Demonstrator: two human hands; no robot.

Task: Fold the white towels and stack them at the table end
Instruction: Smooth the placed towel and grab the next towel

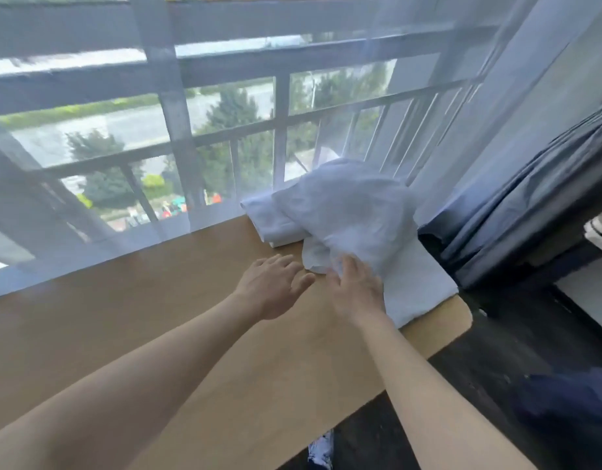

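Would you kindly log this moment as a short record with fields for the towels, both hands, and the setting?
surface: wooden table
loose towel: crumpled heap at the far right end
folded towels: one behind-left of the heap, one flat under it
left hand: open, fingers spread over the table, holding nothing
right hand: fingers on the heap's near edge; grip unclear
backdrop: sheer curtain over the window, dark curtain at right
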